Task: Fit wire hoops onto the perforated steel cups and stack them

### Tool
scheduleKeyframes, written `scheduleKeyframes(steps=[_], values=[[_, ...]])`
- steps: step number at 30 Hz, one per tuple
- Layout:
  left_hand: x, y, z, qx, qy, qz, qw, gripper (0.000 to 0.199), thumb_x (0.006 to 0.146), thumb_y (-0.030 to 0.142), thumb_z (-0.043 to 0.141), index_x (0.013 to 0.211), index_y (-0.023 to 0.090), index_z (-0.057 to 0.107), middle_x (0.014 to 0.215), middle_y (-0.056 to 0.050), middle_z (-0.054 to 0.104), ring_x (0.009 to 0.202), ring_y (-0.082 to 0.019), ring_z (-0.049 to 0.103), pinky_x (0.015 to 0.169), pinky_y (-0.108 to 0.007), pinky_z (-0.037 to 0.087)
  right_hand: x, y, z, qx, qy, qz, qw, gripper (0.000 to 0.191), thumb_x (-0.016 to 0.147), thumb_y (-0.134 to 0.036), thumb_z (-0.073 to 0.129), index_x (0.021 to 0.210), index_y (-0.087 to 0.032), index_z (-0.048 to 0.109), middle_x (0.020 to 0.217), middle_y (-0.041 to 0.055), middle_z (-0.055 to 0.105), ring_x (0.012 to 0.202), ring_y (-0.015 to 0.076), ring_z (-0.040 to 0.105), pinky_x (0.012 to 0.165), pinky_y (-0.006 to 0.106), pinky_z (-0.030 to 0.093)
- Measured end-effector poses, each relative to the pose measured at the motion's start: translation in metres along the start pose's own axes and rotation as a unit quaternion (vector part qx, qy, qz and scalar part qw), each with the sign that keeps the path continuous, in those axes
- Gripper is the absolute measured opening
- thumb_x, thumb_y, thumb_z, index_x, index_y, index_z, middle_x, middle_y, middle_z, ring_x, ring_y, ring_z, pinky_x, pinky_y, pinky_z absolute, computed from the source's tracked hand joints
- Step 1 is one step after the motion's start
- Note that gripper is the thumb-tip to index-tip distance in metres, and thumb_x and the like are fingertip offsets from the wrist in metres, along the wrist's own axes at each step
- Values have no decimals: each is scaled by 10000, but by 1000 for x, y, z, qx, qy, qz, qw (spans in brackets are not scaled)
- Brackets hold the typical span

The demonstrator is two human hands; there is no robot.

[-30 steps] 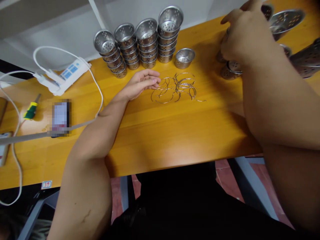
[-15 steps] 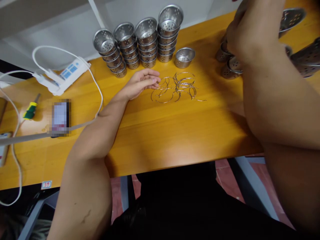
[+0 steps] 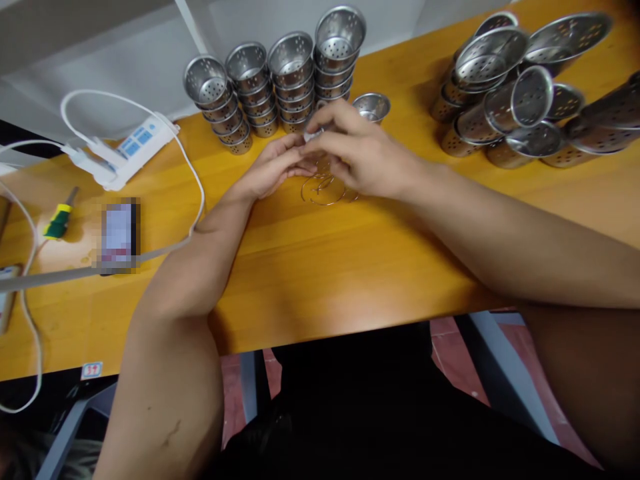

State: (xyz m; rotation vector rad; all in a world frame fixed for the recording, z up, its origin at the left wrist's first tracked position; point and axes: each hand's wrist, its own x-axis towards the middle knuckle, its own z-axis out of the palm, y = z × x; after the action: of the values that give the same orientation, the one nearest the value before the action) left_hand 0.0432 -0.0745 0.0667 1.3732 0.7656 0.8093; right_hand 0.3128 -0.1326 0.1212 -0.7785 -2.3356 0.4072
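Note:
My right hand (image 3: 367,150) is in the middle of the table, its thumb and fingers pinched around a small pale, shiny thing (image 3: 313,135) whose kind I cannot make out. Right beside it, my left hand (image 3: 277,165) lies palm inward with its fingers loosely stretched; its fingertips meet the right hand's. Thin metal wire rings (image 3: 325,202) lie on the table under both hands, partly covered by the right one. Just behind the right hand stands a single perforated metal cup (image 3: 371,107), its lower part hidden.
Stacks of perforated metal cups (image 3: 249,73) line the wall. More stacked and tilted cups (image 3: 493,60) stand at the right. To the left are a white power strip (image 3: 137,150) with cables, a green-and-yellow handled tool (image 3: 59,222) and a phone (image 3: 119,233) on the wooden table (image 3: 310,280).
My right hand has swung from the cups at the right to the middle, meeting my left hand with a small pale thing in its fingers. The left hand has barely moved.

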Motion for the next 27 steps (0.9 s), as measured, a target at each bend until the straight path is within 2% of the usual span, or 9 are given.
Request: scheduleKeyframes(steps=[3,5,7,10,13,16,18,23,27], values=[[-1,0,1,-43,-26,10,999,124,1203,349,911,1296,275,875,1240,-30,952,1136,-219,929,1169,-388,785,-2,-1,13,50,-13,18,998,348,1115,-458,779,1447,-462,884,1715,57,768,1698,449,670,1425,745,608],[-2,1,1,-82,-47,24,995,117,1237,354,883,1320,272,885,1226,-22,947,1125,-207,924,1130,-370,783,-3,0,16,69,-2,10,998,376,1125,-476,777,1486,-474,883,1760,51,755,1737,447,656,1443,752,600],[-2,1,0,-79,-37,29,996,213,1215,450,930,1341,285,881,1214,-24,946,1155,-233,937,1120,-400,787,-4,-1,15,70,10,10,997,409,1132,-466,755,1524,-475,871,1811,44,733,1791,436,625,1478,750,571],[-1,-1,-4,-24,2,20,1000,412,1110,639,1020,1347,332,879,1247,-39,961,1352,-323,935,1177,-477,793,-3,-5,13,60,16,14,998,509,1126,-422,740,1628,-454,818,1851,52,717,1837,419,587,1541,744,510],[1,-4,-8,-24,-15,27,999,549,1016,741,1070,1320,319,894,1350,-56,966,1410,-347,921,1222,-496,796,-2,-7,12,57,26,24,998,532,1123,-444,755,1655,-440,772,1828,81,727,1781,421,624,1548,723,518],[2,-6,-10,-9,-17,26,999,573,1048,743,1042,1302,259,871,1333,-84,943,1343,-321,947,1220,-488,796,-3,-4,14,59,50,98,992,530,1098,-577,816,1617,-481,766,1767,85,753,1645,455,690,1455,720,618],[2,-7,-9,2,-14,30,999,576,1032,715,1068,1302,250,862,1317,-85,930,1384,-331,942,1207,-478,795,-3,0,16,63,54,123,989,536,1069,-659,860,1571,-486,784,1705,88,784,1547,481,726,1404,744,645],[3,-6,-7,14,-23,51,998,745,773,712,1242,1260,273,886,1280,-58,919,1471,-371,915,1200,-476,794,-3,12,25,77,11,88,993,450,1024,-747,927,1340,-442,827,1352,77,862,1373,499,751,1349,820,623],[3,-4,-6,20,-20,39,999,804,691,769,1265,1213,278,899,1263,-43,908,1448,-367,914,1215,-472,781,-3,14,28,80,9,79,994,379,1043,-724,933,1206,-410,796,1275,81,843,1350,487,736,1353,797,614]])
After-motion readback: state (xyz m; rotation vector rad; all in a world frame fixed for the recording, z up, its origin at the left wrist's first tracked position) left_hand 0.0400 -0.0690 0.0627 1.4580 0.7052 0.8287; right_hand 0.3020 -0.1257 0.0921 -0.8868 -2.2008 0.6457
